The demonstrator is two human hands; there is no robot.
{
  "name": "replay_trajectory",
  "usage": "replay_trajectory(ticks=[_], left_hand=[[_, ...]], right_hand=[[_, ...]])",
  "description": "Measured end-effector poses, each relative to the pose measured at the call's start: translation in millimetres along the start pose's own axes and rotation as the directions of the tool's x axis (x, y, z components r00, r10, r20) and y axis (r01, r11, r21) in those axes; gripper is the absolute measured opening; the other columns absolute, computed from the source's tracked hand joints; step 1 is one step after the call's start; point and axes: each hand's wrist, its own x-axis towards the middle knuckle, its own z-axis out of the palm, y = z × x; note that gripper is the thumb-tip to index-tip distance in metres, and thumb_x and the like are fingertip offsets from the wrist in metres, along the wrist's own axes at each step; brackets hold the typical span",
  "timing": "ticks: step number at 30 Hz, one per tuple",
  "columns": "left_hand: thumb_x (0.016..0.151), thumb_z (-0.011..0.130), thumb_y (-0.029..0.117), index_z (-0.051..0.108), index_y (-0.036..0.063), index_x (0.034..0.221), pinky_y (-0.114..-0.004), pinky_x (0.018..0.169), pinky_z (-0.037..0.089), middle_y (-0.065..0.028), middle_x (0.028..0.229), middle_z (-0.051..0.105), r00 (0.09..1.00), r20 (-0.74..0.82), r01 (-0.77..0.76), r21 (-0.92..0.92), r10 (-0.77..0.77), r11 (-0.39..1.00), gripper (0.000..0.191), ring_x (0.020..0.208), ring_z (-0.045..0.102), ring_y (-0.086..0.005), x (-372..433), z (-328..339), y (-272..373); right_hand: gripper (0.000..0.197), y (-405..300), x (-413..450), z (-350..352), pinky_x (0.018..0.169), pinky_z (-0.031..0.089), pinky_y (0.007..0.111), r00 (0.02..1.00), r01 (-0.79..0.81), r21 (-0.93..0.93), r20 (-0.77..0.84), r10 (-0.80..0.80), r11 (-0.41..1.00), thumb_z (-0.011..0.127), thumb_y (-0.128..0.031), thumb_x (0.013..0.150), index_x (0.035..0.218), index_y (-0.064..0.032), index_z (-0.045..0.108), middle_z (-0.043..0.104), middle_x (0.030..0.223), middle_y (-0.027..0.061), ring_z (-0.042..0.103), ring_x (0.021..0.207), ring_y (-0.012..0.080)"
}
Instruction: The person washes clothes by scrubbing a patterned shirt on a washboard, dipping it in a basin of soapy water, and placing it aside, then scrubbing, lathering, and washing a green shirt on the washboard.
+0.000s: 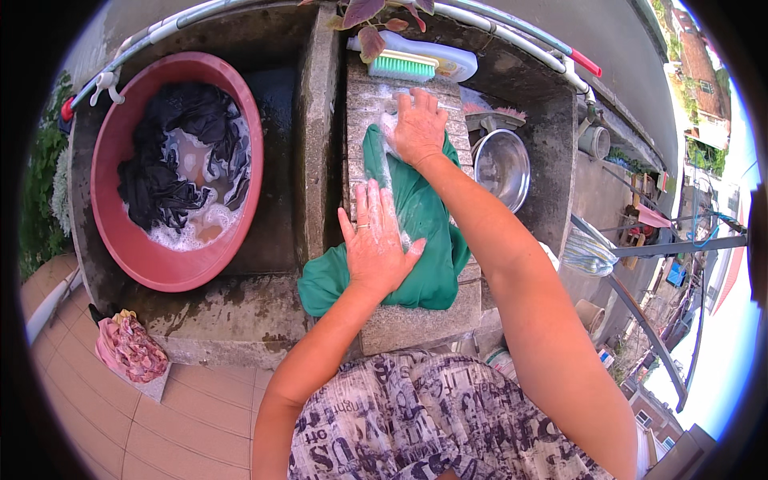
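Wet green cloth (420,210) lies bunched along a ridged stone washboard slab (357,150), with white suds along its left side. My left hand (377,240), a ring on one finger and foam on the others, presses flat on the cloth's middle with fingers spread. Farther up the slab, my right hand (420,127) rests palm down on the cloth's upper end, suds beside its fingers. What lies under either palm is hidden. Beyond the right hand, a scrub brush (403,67) with green bristles leans on its side against a pale plastic bottle (459,60).
Left of the concrete divider (315,138), a red plastic tub (177,273) holds dark clothes (180,108) in soapy water. A white tap (108,87) overhangs its rim. A metal basin (503,165) stands right of the slab. Pink cloth (132,348) lies at the lower left.
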Motion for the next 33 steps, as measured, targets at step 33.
replay_trajectory(ticks=[33], left_hand=[[0.074, 0.071, 0.053, 0.034, -0.0031, 0.146, -0.063, 0.114, 0.008, -0.0231, 0.156, 0.022, 0.994, 0.108, 0.028, -0.017, -0.026, 0.999, 0.098, 0.149, 0.007, -0.0371, -6, 3, -17]], right_hand=[[0.037, -13, -90, -70, 0.081, 0.034, 0.044, 0.871, 0.352, 0.42, 0.178, -0.457, 0.836, 0.07, -0.037, 0.073, 0.101, -0.0144, 0.061, 0.053, 0.115, 0.0127, 0.048, 0.111, 0.0293]])
